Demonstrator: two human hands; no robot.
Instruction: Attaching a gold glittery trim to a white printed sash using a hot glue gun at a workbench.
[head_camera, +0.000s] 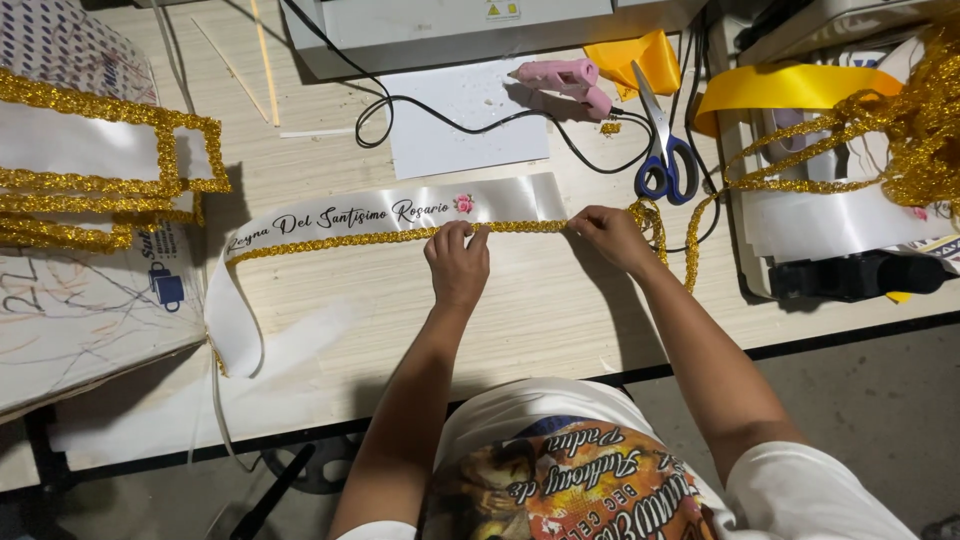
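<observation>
- Work surface: light wooden table (560, 310), pale grain, dark strip along the near edge.
- Floor (880, 400): grey concrete, dim, visible at lower right and beneath the table.
- Dark metal frame parts (290, 480) under the table at lower left.
- Lighting: bright overhead, casting soft shadows on the tabletop.
- Walls and windows: out of view.

This is a small craft workshop that makes decorated sashes. A wooden worktable (480, 300) is spread with a white satin sash (400, 210) edged in gold glitter trim (380, 238), and more trimmed sashes (90, 160) lie at the left. A pink hot glue gun (565, 82), blue-handled scissors (665, 150), a yellow ribbon (790, 88) and a loose heap of gold trim (900, 120) crowd the back, beside a grey machine (450, 25).
</observation>
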